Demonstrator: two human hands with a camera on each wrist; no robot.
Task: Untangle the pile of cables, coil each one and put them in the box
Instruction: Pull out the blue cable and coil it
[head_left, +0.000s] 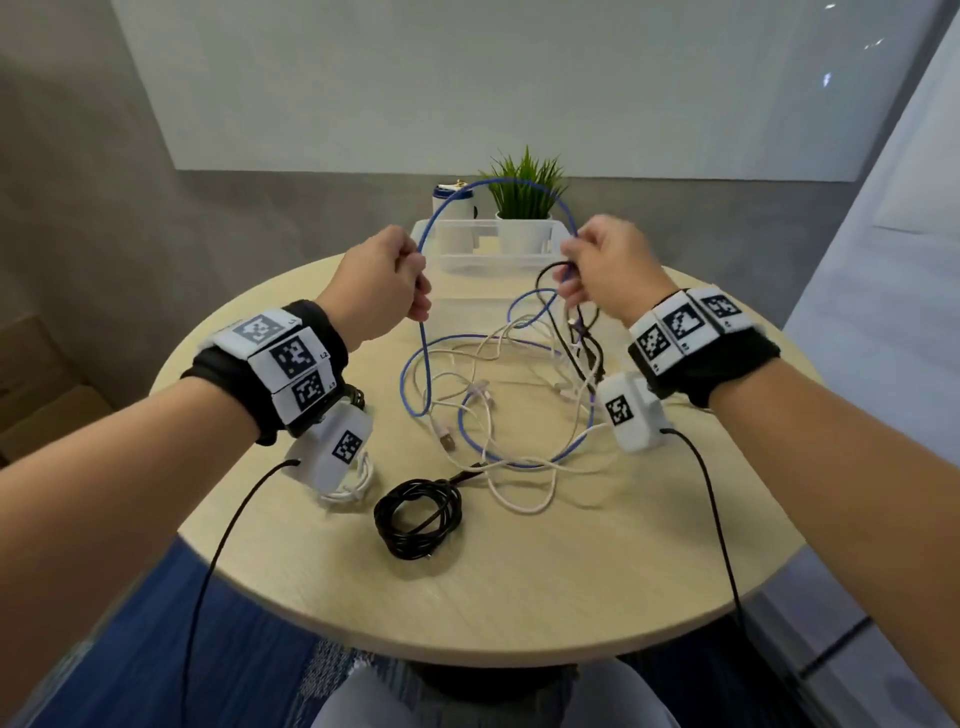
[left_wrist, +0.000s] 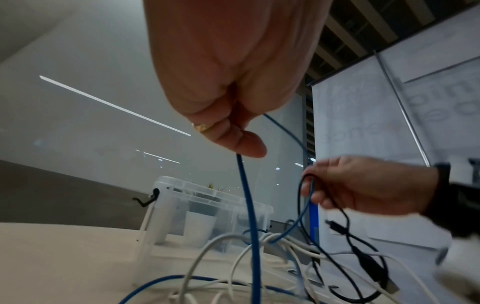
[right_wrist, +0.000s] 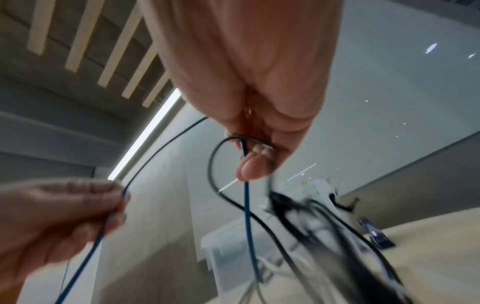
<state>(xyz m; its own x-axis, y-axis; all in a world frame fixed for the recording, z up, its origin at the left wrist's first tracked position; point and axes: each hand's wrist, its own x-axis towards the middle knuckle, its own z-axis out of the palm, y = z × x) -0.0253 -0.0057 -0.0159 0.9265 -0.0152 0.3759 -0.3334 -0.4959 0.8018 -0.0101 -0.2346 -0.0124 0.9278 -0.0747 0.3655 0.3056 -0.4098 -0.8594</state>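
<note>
Both hands are up over the round table (head_left: 597, 587). The left hand (head_left: 382, 283) has its fingers curled round the blue cable (head_left: 498, 182), pinching it so it hangs straight down from the fist to the tabletop. The right hand (head_left: 605, 270) pinches the same blue cable together with a loop of black cable (head_left: 545, 270). Between the two hands the blue cable arches up in a tall loop in front of the plant (head_left: 524, 189).

Below the hands lies the tangle (head_left: 519, 400): blue, white and black cables crossing one another on the wood. Near the front edge sits a black coil (head_left: 418, 517), apart from the tangle, and just left of it a white coil (head_left: 353, 483), partly hidden by the left wrist unit.

The clear box (head_left: 488, 244) stands at the far side of the table, behind the hands, lid off. A white bottle (head_left: 457, 208) stands behind it beside the plant.
</note>
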